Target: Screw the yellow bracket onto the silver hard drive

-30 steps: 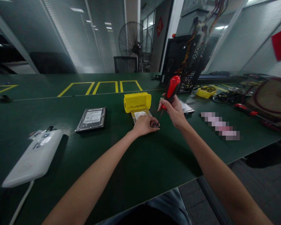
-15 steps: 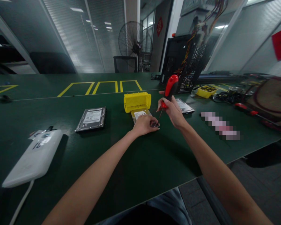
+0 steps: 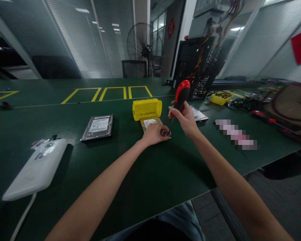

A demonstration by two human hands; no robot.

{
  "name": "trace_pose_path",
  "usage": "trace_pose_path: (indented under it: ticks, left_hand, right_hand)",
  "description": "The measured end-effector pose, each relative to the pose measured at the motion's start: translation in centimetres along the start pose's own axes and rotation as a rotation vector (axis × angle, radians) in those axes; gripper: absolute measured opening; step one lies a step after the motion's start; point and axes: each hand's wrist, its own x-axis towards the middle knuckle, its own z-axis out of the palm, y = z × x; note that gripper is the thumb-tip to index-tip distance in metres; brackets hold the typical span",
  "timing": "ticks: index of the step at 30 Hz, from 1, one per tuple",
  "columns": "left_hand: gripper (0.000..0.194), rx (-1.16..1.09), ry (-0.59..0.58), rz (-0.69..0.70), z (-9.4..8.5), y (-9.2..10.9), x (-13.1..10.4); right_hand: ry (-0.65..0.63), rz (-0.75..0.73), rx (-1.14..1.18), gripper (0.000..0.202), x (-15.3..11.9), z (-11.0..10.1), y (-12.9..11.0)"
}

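Observation:
My right hand [image 3: 187, 122] is closed around the lower handle of a red and black screwdriver [image 3: 182, 93]. Its shaft slants down, and the tip meets the near right corner of a hard drive [image 3: 149, 122], beside my left fingertips. My left hand [image 3: 154, 134] is closed on that drive, covering most of its near part; only the far end with a white label shows. Directly behind the drive, touching or almost touching it, a yellow plastic bin [image 3: 147, 109] lies tipped with its opening towards me. Whether a screw sits under the tip is hidden.
Another hard drive [image 3: 97, 127] lies to the left, and one more [image 3: 198, 113] behind my right hand. A white device [image 3: 37, 170] with a cable is at far left. An open computer case [image 3: 190, 67], a small yellow tray [image 3: 220, 98] and another red-black tool [image 3: 262, 116] are on the right.
My right fingers have shifted their grip on the screwdriver handle, which has turned a little. My left hand and the drive have stayed in place.

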Motion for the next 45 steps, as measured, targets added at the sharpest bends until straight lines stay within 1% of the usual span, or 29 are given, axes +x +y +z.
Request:
trace_pose_path:
  ticks: [3, 5, 10, 16, 20, 26, 28, 30, 33, 39, 42, 45]
  left_hand:
    - [0.018, -0.002, 0.002, 0.012, -0.04, 0.06, -0.03]
    - [0.018, -0.006, 0.004, 0.015, -0.04, 0.06, -0.03]
    - [0.02, -0.005, 0.015, 0.006, 0.05, -0.06, 0.02]
    - [0.018, -0.011, 0.005, 0.004, -0.09, 0.08, -0.03]
    - [0.018, -0.014, 0.001, 0.009, -0.14, 0.14, -0.07]
    - [0.018, -0.015, 0.002, 0.018, 0.02, -0.04, 0.03]
    - [0.018, -0.012, 0.002, 0.016, 0.02, -0.03, 0.03]
    - [0.017, -0.01, 0.004, 0.016, 0.01, -0.01, 0.01]
    - [0.017, -0.016, 0.013, 0.025, -0.01, 0.0, -0.01]
    - [0.017, -0.021, 0.006, 0.017, -0.1, 0.12, 0.01]
    - [0.016, -0.012, 0.0, 0.015, -0.2, 0.26, 0.01]
    - [0.016, -0.009, 0.001, 0.01, -0.25, 0.3, -0.02]
  right_hand:
    - [0.012, -0.003, 0.004, 0.032, 0.0, 0.16, 0.02]
    - [-0.003, 0.0, 0.03, 0.031, -0.05, 0.24, 0.03]
    - [-0.073, 0.014, 0.101, 0.025, -0.32, 0.1, -0.09]
    - [-0.183, 0.054, 0.147, 0.031, -0.32, -0.36, 0.07]
    - [-0.163, 0.038, 0.109, 0.032, -0.22, -0.31, 0.16]
    - [-0.032, 0.005, 0.041, 0.031, -0.02, -0.21, 0.38]
    - [-0.014, -0.016, 0.023, 0.032, 0.0, -0.18, 0.49]
    - [-0.019, -0.019, 0.015, 0.033, -0.03, -0.07, 0.51]
    - [-0.056, 0.017, 0.028, 0.033, -0.16, 0.2, 0.3]
    - [-0.12, 0.067, 0.108, 0.039, -0.41, 0.35, -0.08]
    - [-0.152, 0.078, 0.152, 0.033, -0.39, 0.19, 0.12]
    - [-0.145, 0.069, 0.148, 0.029, -0.31, 0.12, 0.34]
